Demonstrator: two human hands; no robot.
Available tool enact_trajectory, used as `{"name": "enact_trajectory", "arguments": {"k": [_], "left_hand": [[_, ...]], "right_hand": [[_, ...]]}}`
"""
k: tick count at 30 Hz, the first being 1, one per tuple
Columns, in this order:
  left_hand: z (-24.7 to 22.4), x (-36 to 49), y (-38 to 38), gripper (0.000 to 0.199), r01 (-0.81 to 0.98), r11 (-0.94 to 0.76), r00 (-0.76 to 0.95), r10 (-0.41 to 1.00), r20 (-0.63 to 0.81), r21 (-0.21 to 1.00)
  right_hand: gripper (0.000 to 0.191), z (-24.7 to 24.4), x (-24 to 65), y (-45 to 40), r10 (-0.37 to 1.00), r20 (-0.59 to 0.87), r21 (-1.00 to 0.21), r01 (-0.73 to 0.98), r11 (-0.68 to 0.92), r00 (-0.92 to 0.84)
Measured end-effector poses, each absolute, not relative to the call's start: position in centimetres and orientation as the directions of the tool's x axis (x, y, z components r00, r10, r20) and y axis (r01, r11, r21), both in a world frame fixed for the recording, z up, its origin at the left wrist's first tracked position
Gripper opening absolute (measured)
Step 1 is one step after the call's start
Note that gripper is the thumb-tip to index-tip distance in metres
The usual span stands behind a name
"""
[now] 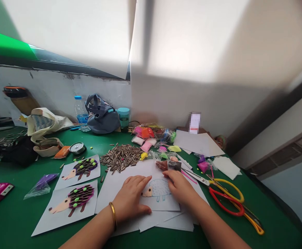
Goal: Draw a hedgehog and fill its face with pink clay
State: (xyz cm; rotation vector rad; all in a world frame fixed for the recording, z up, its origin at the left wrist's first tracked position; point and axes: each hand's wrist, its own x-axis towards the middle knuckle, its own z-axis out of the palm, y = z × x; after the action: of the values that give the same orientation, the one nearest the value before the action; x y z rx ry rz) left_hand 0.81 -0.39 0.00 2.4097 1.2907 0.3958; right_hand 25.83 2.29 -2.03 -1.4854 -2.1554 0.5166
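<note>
Across the green table, we have the hedgehog drawing between our hands, its long body running left to right, our empty left hand spread flat beside its snout, our nearer right hand half-curled over its rear, any hold unclear.

Green tabletop; pale scuffed wall; 2 white sheets backlit above.

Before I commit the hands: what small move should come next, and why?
Probably reach the right hand for the brown packet just above the hedgehog drawing: its legs are only outlined, while both clay hedgehogs at left have brown legs. The left hand can steady the paper.
</note>
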Motion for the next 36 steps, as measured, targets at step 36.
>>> {"name": "enact_trajectory", "arguments": {"k": [36], "left_hand": [[0.8,-0.7,-0.8,0.118,0.803,-0.485,0.534,0.843,-0.057,0.347]], "right_hand": [[0.024,-2.1,25.4,3.0,0.844,0.341,-0.421,0.735,0.532,-0.415]]}}
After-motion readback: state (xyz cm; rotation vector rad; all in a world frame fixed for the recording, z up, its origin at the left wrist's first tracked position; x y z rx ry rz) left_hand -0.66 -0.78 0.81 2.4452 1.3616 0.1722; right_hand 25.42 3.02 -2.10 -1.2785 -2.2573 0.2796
